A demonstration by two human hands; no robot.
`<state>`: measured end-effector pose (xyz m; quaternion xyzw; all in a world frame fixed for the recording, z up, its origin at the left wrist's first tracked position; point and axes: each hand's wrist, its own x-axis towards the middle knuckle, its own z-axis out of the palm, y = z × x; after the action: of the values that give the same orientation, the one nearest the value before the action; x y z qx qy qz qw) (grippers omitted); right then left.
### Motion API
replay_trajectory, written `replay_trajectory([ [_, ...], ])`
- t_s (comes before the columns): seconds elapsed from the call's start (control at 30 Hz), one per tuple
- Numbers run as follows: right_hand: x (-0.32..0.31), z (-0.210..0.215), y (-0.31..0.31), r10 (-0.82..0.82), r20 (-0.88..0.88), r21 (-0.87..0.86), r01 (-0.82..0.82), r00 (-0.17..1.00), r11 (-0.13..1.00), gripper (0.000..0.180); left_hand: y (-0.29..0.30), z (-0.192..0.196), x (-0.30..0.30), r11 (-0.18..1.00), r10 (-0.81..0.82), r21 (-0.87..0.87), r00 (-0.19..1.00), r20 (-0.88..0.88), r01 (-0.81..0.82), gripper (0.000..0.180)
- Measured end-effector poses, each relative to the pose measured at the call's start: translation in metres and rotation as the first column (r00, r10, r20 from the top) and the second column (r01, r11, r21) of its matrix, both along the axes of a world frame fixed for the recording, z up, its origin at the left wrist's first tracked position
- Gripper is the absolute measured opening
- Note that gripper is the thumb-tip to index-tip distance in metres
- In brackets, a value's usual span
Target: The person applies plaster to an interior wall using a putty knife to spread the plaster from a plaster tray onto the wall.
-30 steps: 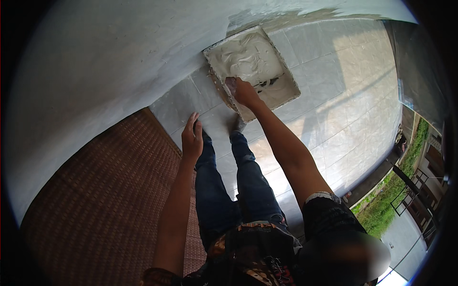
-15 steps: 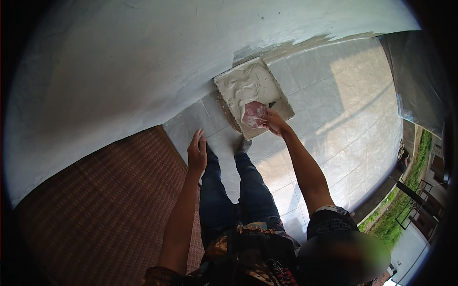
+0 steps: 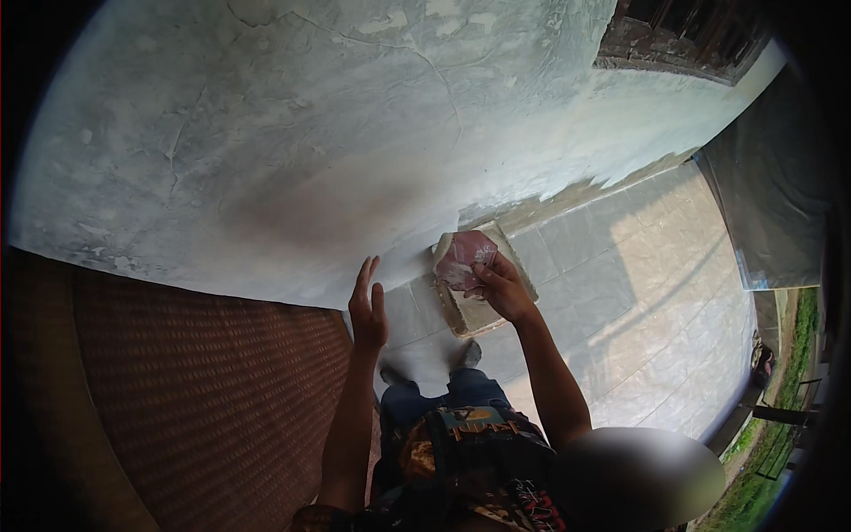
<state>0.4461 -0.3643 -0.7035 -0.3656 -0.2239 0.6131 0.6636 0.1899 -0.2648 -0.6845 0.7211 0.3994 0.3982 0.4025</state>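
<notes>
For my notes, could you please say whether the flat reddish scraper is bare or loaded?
Loaded: pale paste lines the left edge of the flat reddish scraper in the right hand.

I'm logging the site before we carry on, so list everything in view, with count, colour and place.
spreader: one, reddish-pink, flat, in the right hand
paste: one streak, off-white, along the spreader's left edge
tray: one, off-white, on the floor by the wall, partly hidden
wall: one, whitish-grey, upper left and middle
frame: one, dark brown, top right, in the wall
tiled floor: one, grey, middle right
woven mat: one, red-brown, lower left
sheet: one, dark grey, right edge
grass: one strip, green, lower right
shirt: one, dark patterned, bottom
jeans: one pair, blue, above the shirt
left hand: one, open, left of the tray
right hand: one, gripping the spreader
</notes>
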Motion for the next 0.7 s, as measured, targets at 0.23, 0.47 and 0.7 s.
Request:
replay_trajectory([
  [0.23, -0.05, 0.085, 0.023, -0.047, 0.06, 0.188, 0.035, 0.997, 0.981, 0.032, 0.01, 0.084, -0.039, 0.971, -0.006, 0.24, 0.993, 0.119, -0.023, 0.065],
  [0.47, -0.113, 0.147, 0.043, 0.015, 0.046, 0.302, -0.028, 0.999, 0.953, 0.032, 0.029, 0.142, -0.088, 0.918, -0.06, 0.396, 0.983, 0.173, -0.014, 0.067],
  [0.7, -0.179, 0.195, 0.065, -0.019, 0.044, 0.38, 0.001, 0.999, 0.925, 0.036, 0.051, 0.195, -0.138, 0.845, -0.133, 0.534, 0.971, 0.197, 0.007, 0.064],
])
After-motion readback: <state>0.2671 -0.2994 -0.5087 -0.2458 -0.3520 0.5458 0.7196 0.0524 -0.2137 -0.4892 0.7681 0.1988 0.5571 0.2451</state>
